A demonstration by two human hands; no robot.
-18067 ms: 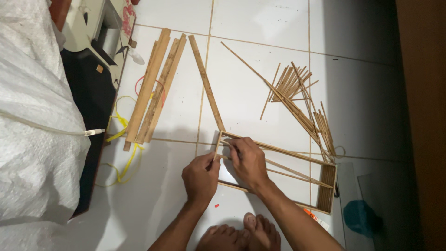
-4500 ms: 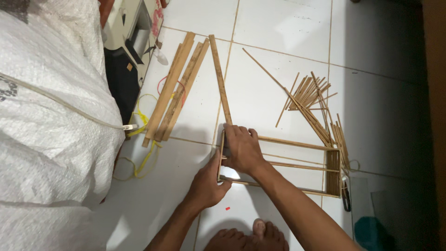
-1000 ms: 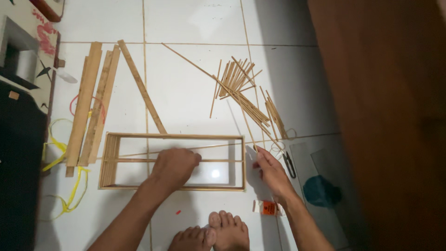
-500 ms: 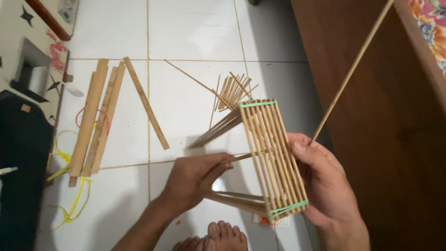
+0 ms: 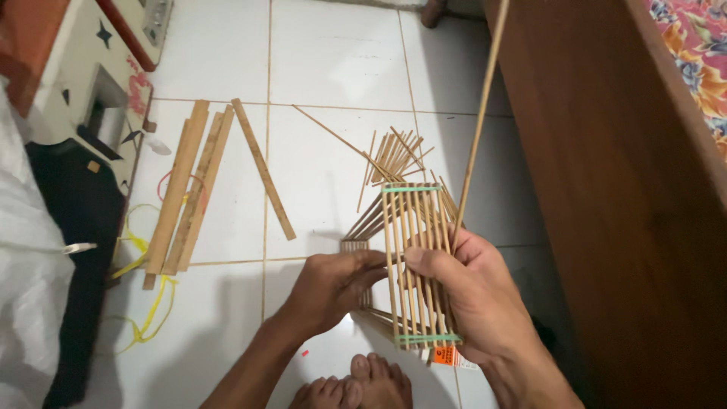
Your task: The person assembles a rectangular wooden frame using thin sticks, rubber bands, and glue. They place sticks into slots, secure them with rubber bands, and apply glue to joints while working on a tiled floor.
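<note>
A white tiled floor (image 5: 333, 68) fills most of the view, with a tall brown wooden panel (image 5: 606, 189) along the right side and a white sack (image 5: 23, 318) at the lower left. Above the floor, both hands hold up a bamboo cage frame (image 5: 413, 261), a box of thin slats with a green band near its top end and another near its bottom end; about six upright slats show on the face turned to the camera. The right hand (image 5: 469, 295) wraps around the frame's right side, thumb pressed across the slats, and also pinches one long thin bamboo stick (image 5: 478, 121) that rises steeply toward the top edge. The left hand (image 5: 333, 288) reaches in from the lower left, forearm angled up, fingers closed on the frame's left end. On the floor to the left lie four flat bamboo strips (image 5: 189, 189), three bundled close and one slanting apart. Behind the frame sits a loose heap of thin sticks (image 5: 394, 151), too many and too tangled to count. The person's bare toes (image 5: 356, 386) show at the bottom.
</note>
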